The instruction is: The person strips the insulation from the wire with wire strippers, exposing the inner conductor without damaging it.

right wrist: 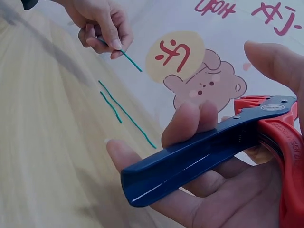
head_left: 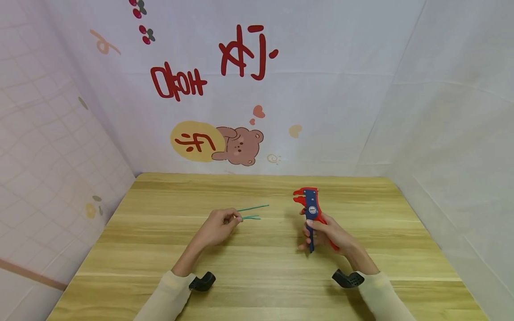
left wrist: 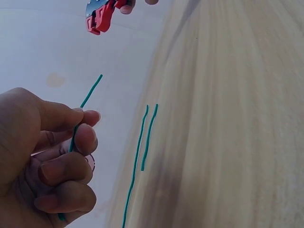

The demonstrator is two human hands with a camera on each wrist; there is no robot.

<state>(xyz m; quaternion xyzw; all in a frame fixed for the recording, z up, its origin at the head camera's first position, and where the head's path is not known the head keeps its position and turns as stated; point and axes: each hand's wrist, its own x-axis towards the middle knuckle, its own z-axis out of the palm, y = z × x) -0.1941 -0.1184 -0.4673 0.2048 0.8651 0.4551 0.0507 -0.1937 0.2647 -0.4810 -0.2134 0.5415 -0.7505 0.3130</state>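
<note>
Okay, head view: right hand (head_left: 331,234) grips a red-and-blue wire stripper (head_left: 311,209) above the tabletop (head_left: 269,272), jaws aimed left; left hand (head_left: 217,228) well apart from it, green wires (head_left: 254,207) by its fingertips. Left wrist view: thumb and fingers pinch one green wire (left wrist: 91,90), tip poking out; long loose wire (left wrist: 136,161) and short loose wire (left wrist: 147,137) lie side by side on the tabletop. Right wrist view: fingers curled round the stripper's blue handle (right wrist: 190,166), printed cartoon bear (right wrist: 209,88) behind.
</note>
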